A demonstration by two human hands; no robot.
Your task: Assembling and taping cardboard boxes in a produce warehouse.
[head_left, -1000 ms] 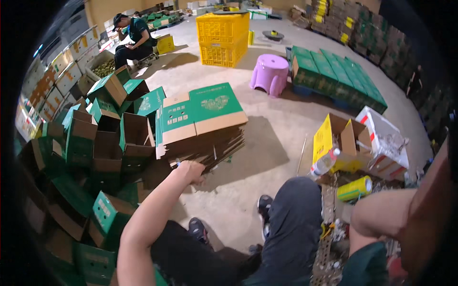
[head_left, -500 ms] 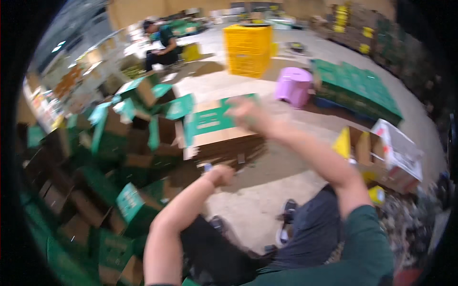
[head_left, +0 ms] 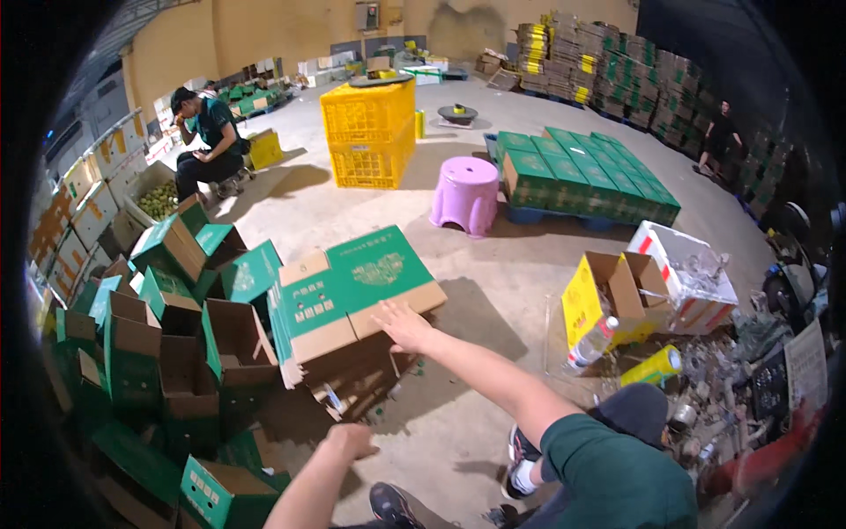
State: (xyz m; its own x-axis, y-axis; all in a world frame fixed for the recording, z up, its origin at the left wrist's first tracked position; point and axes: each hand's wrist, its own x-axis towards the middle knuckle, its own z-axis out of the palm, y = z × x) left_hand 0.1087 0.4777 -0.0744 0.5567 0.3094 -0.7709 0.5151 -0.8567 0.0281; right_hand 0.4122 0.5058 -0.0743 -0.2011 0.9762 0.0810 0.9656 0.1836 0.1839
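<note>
A stack of flattened cardboard cartons [head_left: 379, 269], green and brown on top, stands in front of me. My right hand [head_left: 404, 326] lies with fingers spread on the near right edge of the uppermost carton. Closer to me, my left hand [head_left: 351, 441] is apart from the stack, its fingers curled in. Whatever it may hold is hidden. A small bluish-white object [head_left: 333, 398] shows at the stack's near side; its kind is unclear. Open green cartons [head_left: 238, 344] crowd the floor left of the stack.
A purple stool [head_left: 465, 194] and yellow crates [head_left: 368, 132] stand beyond. Closed green boxes [head_left: 586, 172] cover a pallet. To the right are a yellow carton [head_left: 586, 304], a plastic bottle [head_left: 595, 342] and a white foam box [head_left: 701, 304]. A person [head_left: 211, 141] sits far left.
The view has swung right. My right hand has come back from the top carton's far part to its near edge. My left hand has drawn away from the stack's near side toward me.
</note>
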